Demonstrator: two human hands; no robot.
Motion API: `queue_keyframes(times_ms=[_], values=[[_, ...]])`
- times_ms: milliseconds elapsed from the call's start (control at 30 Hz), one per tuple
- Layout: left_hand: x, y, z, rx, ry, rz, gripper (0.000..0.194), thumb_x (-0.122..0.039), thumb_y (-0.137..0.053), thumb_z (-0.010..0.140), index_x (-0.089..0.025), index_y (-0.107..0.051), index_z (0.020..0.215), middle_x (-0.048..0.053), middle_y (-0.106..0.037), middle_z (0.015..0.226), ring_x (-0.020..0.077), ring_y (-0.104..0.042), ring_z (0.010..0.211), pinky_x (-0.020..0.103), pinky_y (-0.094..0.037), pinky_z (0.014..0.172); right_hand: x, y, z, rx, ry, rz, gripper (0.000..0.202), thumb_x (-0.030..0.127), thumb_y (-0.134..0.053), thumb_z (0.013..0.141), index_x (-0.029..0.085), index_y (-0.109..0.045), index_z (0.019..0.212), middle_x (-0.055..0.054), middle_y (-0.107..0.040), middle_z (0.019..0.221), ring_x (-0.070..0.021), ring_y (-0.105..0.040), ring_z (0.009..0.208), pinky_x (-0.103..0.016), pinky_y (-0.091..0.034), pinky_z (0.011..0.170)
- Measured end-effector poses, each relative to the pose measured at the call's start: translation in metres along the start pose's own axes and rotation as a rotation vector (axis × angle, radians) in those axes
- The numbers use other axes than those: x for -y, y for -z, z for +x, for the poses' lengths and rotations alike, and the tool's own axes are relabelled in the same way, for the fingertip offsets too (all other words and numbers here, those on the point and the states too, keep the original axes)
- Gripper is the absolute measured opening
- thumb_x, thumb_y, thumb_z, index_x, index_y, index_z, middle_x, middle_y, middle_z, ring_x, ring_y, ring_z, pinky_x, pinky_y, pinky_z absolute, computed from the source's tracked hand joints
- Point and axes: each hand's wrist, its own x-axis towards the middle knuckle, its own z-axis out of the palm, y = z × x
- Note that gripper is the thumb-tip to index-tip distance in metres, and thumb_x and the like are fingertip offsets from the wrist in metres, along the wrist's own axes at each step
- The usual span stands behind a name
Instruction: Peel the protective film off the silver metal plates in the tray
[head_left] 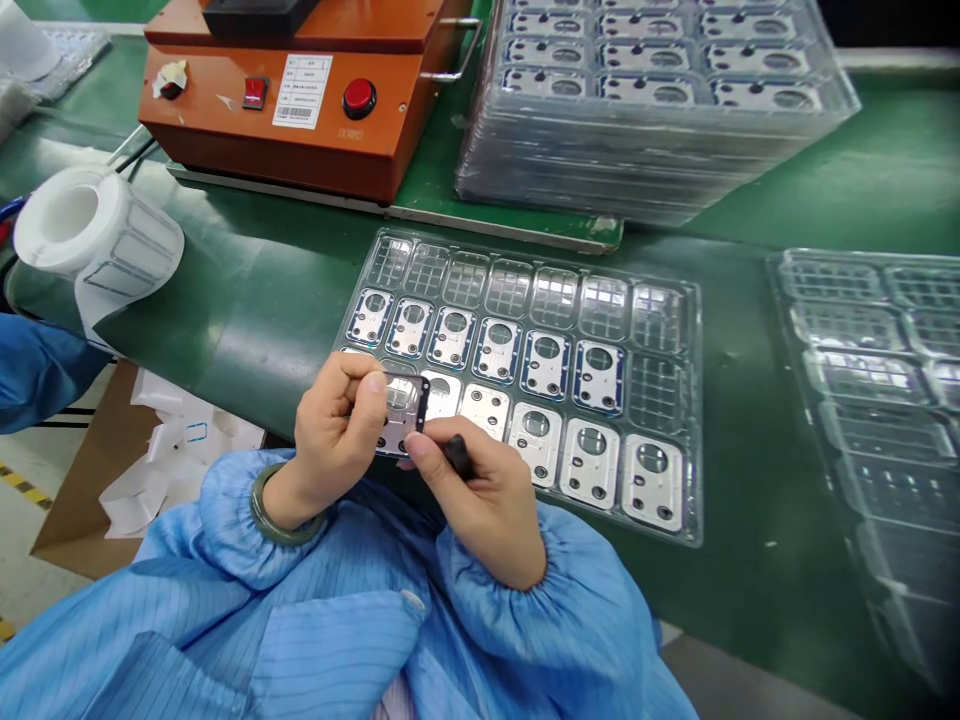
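- Head view: on the bench [742, 600], the tray [656, 390] could be jolted if the right sleeve [555, 610], close by its near edge, caught it; plates [589, 475] might then hop from their pockets.
- Held plate [401, 400], raised over the tray's near left part: should either pinch loosen, it would probably drop and scuff whatever lies beneath.
- Black handle [457, 457]: swung carelessly, it might knock that plate.
- Left hand [337, 420]: left of the plate, fingers curled, thumb laid over them, pinching its left edge.
- Right hand [487, 490]: near and right, thumb and forefinger at the plate's near right corner, remaining fingers wrapped round the handle; I can't make out its tip.
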Motion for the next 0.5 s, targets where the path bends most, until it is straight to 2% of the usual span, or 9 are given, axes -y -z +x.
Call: queue_keyframes(times_ms=[167, 300, 400, 500], values=[[0.001, -0.003, -0.002, 0.047, -0.017, -0.058, 0.009, -0.022, -0.049, 0.096, -0.020, -0.053, 0.088, -0.009, -0.041, 0.052, 0.0039, -0.037, 0.039, 0.014, -0.033, 0.037, 0.002, 0.001, -0.003, 0.002, -0.051, 0.074, 0.017, 0.027, -0.056, 0.090, 0.020, -0.059, 0.075, 0.002, -0.065, 0.063, -0.0097, -0.057, 0.054, -0.021, -0.045, 0.052], [0.001, -0.005, -0.003, 0.052, 0.003, -0.069, 0.009, -0.023, -0.049, 0.095, -0.020, -0.053, 0.088, -0.009, -0.040, 0.051, 0.0044, -0.037, 0.039, 0.015, -0.034, 0.039, 0.000, 0.000, -0.003, -0.015, -0.057, 0.082, 0.019, 0.031, -0.055, 0.090, 0.020, -0.057, 0.074, 0.004, -0.055, 0.059, -0.0081, -0.046, 0.050, -0.021, -0.039, 0.049], [0.000, -0.005, -0.003, 0.091, -0.002, -0.063, 0.010, -0.024, -0.050, 0.095, -0.020, -0.054, 0.087, -0.009, -0.041, 0.050, 0.0043, -0.037, 0.038, 0.014, -0.033, 0.038, -0.005, -0.001, -0.004, -0.078, -0.092, 0.135, 0.021, 0.037, -0.054, 0.092, 0.020, -0.058, 0.080, 0.006, -0.048, 0.057, -0.0083, -0.042, 0.049, -0.022, -0.038, 0.048], [-0.001, -0.004, -0.004, 0.160, 0.011, -0.057, 0.013, -0.027, -0.050, 0.095, -0.020, -0.054, 0.085, -0.009, -0.042, 0.050, 0.0046, -0.036, 0.040, 0.015, -0.034, 0.040, -0.009, -0.002, -0.006, -0.159, -0.097, 0.139, 0.023, 0.037, -0.053, 0.092, 0.020, -0.058, 0.078, 0.005, -0.047, 0.057, -0.0084, -0.042, 0.049, -0.023, -0.038, 0.047]])
